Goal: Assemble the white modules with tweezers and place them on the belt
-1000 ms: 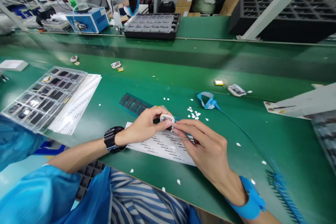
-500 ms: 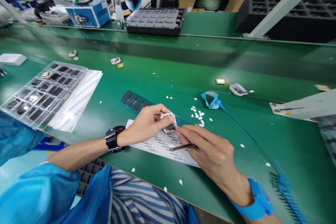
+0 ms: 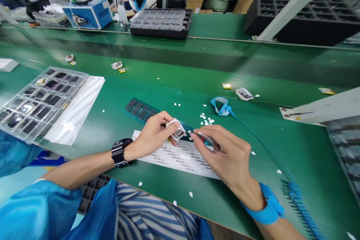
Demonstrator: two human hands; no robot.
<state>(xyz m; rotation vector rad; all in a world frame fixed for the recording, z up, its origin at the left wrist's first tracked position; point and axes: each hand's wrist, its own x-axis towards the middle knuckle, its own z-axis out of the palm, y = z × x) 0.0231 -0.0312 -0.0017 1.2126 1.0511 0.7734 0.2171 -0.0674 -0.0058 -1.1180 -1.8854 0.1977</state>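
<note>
Between the thumb and fingers of my left hand (image 3: 153,133) is a small white-rimmed electronic housing (image 3: 178,132), its open side with circuitry turned up. A bit of yellow shows beneath it. My right hand (image 3: 229,153) pinches a pair of metal tweezers (image 3: 210,139), whose tip points toward the housing, a short gap away. Under both hands lies a white printed sheet (image 3: 174,159). Behind my left hand, partly covered, is a teal sheet with rows of dark strips (image 3: 140,109).
White scraps (image 3: 206,120) dot the green bench beside a blue wrist strap (image 3: 221,106) with a coiled cord. A clear compartment tray (image 3: 42,99) stands left. Similar housings (image 3: 244,94) with yellow batteries (image 3: 226,86) lie farther back. A white panel (image 3: 323,110) stands right.
My right hand has drawn back from the housing, and the tweezers have swung round to point at it. The housing has tilted in my left hand. The whole view has shifted slightly.
</note>
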